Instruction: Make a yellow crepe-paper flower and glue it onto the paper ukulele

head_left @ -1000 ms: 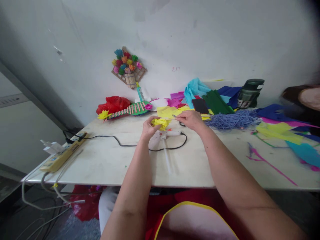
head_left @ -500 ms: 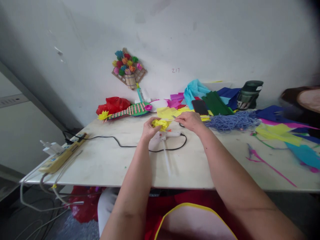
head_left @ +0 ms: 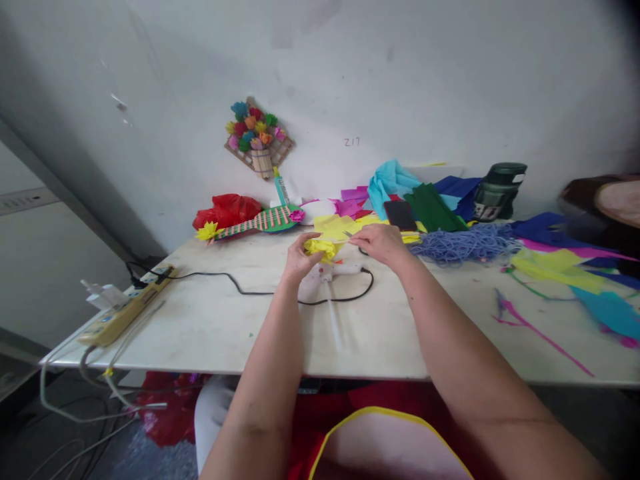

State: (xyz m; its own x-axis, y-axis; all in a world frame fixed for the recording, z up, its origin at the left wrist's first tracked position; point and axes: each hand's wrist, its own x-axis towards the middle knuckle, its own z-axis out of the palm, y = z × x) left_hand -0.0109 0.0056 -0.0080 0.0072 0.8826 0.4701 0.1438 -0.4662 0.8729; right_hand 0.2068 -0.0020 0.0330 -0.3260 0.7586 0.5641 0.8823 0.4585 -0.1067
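My left hand (head_left: 299, 259) is closed on a yellow crepe paper flower (head_left: 323, 249) with ruffled petals, held above the table. My right hand (head_left: 377, 241) is closed just to the right of it. Small metal tips of scissors (head_left: 347, 234) stick out from its fingers, and a dark loop shows below them. A thin pale strip or stem seems to run between the two hands; its kind I cannot make out. Beneath the flower lies a white glue gun (head_left: 345, 267) with a clear glue stick (head_left: 333, 320) pointing toward me.
A black cord (head_left: 240, 287) runs to a power strip (head_left: 125, 310) at left. Behind stand a green paper-flower lute (head_left: 265, 220) and a red bag (head_left: 227, 208). Rightward lie a phone (head_left: 400, 215), crepe paper (head_left: 435, 207), purple-blue cords (head_left: 465, 245) and a dark jar (head_left: 497, 191).
Hardly anything differs. The yellow flower has turned slightly in my left hand; both hands stay in place.
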